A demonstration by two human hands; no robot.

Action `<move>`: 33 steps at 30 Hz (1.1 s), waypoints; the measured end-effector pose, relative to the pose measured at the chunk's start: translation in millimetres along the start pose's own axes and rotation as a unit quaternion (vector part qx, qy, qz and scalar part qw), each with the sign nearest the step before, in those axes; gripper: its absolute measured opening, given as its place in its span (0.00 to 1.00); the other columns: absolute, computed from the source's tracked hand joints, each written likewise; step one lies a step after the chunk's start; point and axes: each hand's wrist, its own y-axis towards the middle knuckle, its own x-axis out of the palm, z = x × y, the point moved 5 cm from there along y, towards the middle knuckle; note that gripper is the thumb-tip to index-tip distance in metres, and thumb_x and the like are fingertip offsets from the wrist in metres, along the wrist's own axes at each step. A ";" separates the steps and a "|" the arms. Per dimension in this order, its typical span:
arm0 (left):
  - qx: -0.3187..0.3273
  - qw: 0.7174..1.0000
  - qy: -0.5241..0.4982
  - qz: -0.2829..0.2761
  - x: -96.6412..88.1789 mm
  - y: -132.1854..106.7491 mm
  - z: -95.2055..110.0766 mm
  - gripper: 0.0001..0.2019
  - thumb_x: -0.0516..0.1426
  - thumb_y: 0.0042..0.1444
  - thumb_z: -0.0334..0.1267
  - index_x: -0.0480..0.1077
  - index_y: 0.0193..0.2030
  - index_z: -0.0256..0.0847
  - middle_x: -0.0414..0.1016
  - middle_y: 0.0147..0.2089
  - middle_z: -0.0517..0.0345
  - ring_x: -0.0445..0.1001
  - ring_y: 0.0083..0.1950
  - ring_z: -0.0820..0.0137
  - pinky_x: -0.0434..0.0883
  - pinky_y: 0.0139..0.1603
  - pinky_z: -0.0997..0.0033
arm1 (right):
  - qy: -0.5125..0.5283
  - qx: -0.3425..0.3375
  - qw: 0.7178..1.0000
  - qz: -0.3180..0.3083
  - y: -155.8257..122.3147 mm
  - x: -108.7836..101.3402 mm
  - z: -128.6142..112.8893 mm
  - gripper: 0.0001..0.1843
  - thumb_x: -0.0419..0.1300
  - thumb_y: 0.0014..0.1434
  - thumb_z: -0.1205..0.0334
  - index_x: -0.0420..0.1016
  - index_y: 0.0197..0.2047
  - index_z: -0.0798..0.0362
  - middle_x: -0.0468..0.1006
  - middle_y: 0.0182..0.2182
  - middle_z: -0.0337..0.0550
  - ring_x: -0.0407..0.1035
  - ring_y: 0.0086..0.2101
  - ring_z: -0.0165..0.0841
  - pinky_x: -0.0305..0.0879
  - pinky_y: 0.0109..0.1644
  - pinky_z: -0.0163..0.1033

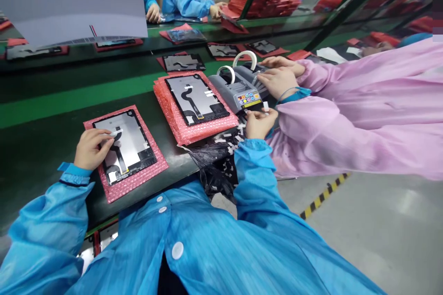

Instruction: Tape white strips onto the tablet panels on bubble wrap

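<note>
My left hand point(90, 148) is closed in a pinch on a small whitish strip of tape point(116, 133), over the back of a tablet screen panel point(133, 140). That panel is silver with a black border and a curved black flex cable, and lies on a pink bubble-wrap bag point(152, 173). My right hand point(259, 123) is closed, with a small piece of white tape point(266, 106) showing at its fingertips. It is just in front of a grey tape dispenser point(238, 90) with coloured buttons.
Beside the dispenser, a second panel point(199, 99) tops a stack of pink bags point(169, 115). A co-worker's hands point(282, 78) in pink sleeves reach to another dispenser. A black plastic bag point(218, 166) with white scraps hangs at the bench edge. More panels lie farther back.
</note>
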 end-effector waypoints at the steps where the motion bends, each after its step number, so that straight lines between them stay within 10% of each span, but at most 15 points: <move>1: -0.006 1.000 -0.008 0.003 0.4 2.5 4.9 0.12 0.56 0.59 0.47 0.74 0.30 0.43 0.81 0.37 0.55 0.78 0.41 0.61 0.73 0.49 0.52 | -0.022 -0.043 0.999 0.003 -7.3 -3.0 -8.3 0.22 0.55 0.49 0.79 0.50 0.38 0.47 0.67 0.27 0.32 0.69 0.31 0.29 0.67 0.48 0.38; 5: -0.028 0.995 -0.083 -0.054 8.5 17.0 41.6 0.12 0.57 0.60 0.50 0.76 0.35 0.46 0.82 0.40 0.55 0.78 0.45 0.61 0.72 0.52 0.56 | 0.048 -0.163 0.971 -0.167 -73.0 19.0 -43.4 0.22 0.61 0.53 0.68 0.53 0.45 0.46 0.71 0.32 0.35 0.71 0.34 0.32 0.69 0.46 0.42; 9: -0.054 0.978 -0.161 -0.120 19.5 30.4 72.4 0.18 0.56 0.60 0.56 0.77 0.39 0.44 0.81 0.42 0.52 0.76 0.47 0.62 0.70 0.53 0.59 | 0.157 -0.141 0.855 -0.473 -170.0 76.1 -62.7 0.26 0.67 0.52 0.53 0.55 0.46 0.44 0.70 0.30 0.34 0.69 0.31 0.32 0.69 0.37 0.40; 12: -0.078 0.969 -0.183 -0.143 22.9 28.3 74.3 0.19 0.57 0.59 0.57 0.76 0.37 0.42 0.80 0.40 0.52 0.76 0.44 0.64 0.70 0.52 0.62 | 0.176 -0.108 0.788 -0.580 -217.6 106.7 -65.4 0.27 0.69 0.50 0.49 0.56 0.45 0.44 0.68 0.28 0.32 0.67 0.27 0.30 0.67 0.32 0.38; 16: -0.121 0.958 -0.209 -0.156 23.1 11.7 62.6 0.16 0.58 0.59 0.51 0.72 0.30 0.40 0.78 0.35 0.55 0.75 0.40 0.67 0.70 0.48 0.65 | 0.178 -0.087 0.756 -0.624 -239.5 125.6 -64.4 0.30 0.71 0.47 0.49 0.56 0.44 0.45 0.70 0.27 0.30 0.68 0.27 0.28 0.67 0.33 0.37; 33: -0.221 0.949 -0.136 -0.180 54.3 0.2 33.0 0.11 0.57 0.59 0.44 0.71 0.30 0.39 0.74 0.33 0.56 0.72 0.39 0.65 0.70 0.46 0.63 | 0.123 -0.033 0.806 -0.578 -235.7 159.3 -32.4 0.25 0.68 0.47 0.63 0.56 0.41 0.46 0.70 0.25 0.28 0.70 0.28 0.28 0.66 0.32 0.35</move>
